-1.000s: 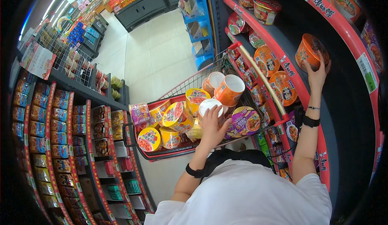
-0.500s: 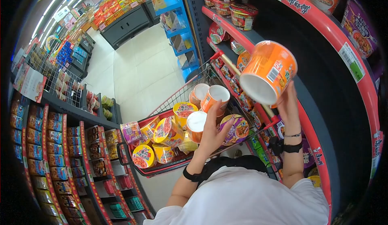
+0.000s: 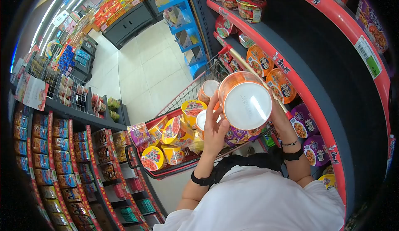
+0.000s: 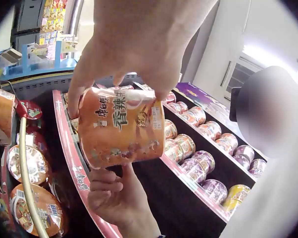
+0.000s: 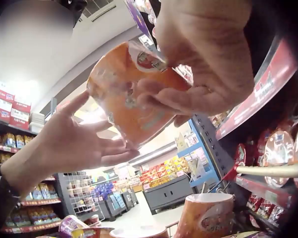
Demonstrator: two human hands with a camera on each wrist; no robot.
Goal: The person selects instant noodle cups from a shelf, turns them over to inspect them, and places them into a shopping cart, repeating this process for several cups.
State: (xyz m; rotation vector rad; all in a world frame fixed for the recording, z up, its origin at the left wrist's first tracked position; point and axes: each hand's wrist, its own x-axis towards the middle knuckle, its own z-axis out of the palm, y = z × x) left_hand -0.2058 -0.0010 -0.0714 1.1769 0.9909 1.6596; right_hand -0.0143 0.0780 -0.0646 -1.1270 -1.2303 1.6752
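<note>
An orange instant noodle tub (image 3: 248,105) is held up over the shopping cart, its white base turned toward the head camera. My right hand (image 3: 282,121) grips its far side, and in the right wrist view its fingers (image 5: 171,101) lie across the orange wall. My left hand (image 3: 214,133) holds the tub near its base, thumb and fingers spread on either side, as the left wrist view shows. Beneath, the cart (image 3: 156,175) carries yellow tubs (image 3: 178,131), a purple tub (image 3: 138,134) and orange tubs with white bases, partly hidden by the held one.
At my right, a red-edged shelf (image 3: 286,71) holds orange tubs (image 3: 280,84) and purple tubs (image 3: 316,150) low down. The cart's pale handle bar (image 3: 245,67) runs close along it. Packets fill the shelves (image 3: 62,148) at left. A blue rack (image 3: 187,42) stands ahead beside the aisle.
My right hand brought the orange tub off the shelf and leftward over the cart, turning its base up. My left hand left the white-based tub in the cart and met the orange one.
</note>
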